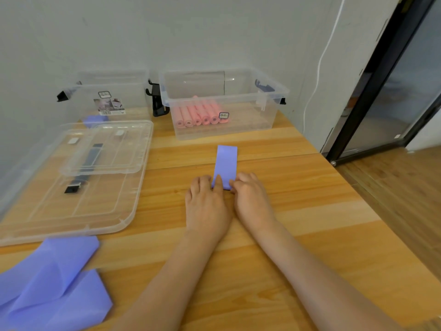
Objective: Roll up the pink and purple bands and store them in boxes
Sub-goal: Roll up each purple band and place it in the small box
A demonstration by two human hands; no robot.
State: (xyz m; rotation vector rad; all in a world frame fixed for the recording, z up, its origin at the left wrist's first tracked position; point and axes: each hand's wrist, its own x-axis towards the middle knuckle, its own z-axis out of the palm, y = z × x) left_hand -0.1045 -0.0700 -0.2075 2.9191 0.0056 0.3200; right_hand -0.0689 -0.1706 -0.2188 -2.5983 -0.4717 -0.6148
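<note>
While pink rolls fill the far box, your left hand and right hand pinch a purple band's near end, rolling; more bands wait near left.

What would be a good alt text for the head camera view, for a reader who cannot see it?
Two bare hands, left hand and right hand, press the near end of a purple band on a wooden table. Behind it, a clear box holds rolled pink bands; loose purple bands lie near left.
</note>
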